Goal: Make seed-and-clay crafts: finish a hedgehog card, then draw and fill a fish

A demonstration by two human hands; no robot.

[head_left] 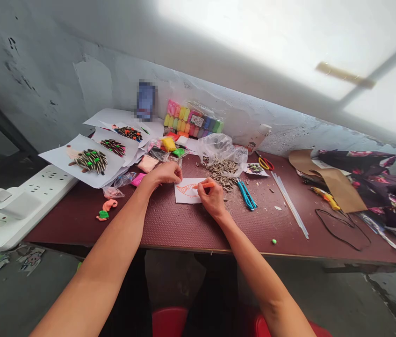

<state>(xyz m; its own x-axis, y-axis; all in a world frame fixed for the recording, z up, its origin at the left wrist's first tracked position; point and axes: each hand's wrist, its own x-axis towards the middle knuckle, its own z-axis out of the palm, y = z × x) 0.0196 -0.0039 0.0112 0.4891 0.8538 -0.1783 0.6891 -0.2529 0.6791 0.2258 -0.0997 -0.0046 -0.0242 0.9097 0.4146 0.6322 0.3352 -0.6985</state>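
Note:
A small white card (181, 197) lies on the dark red table, with an orange line drawing on it. My right hand (212, 199) grips an orange pen (206, 185), its tip at the drawing. At the card's upper left corner is my left hand (168, 173), fingers curled and pressed together; whether they pinch the card's edge is too small to tell. Sunflower seeds (221, 172) spill from a clear plastic bag (219, 146) just behind my right hand. A blue utility knife (247, 194) lies to the right of that hand.
Hedgehog pictures made of seeds (92, 161) lie on papers at the left, beside a white power strip (48, 187). Coloured clay packs (194, 121) lean on the wall. Farther right are scissors (265, 163), clear glue sticks (291, 205), a yellow glue gun (330, 200) and cardboard (345, 189).

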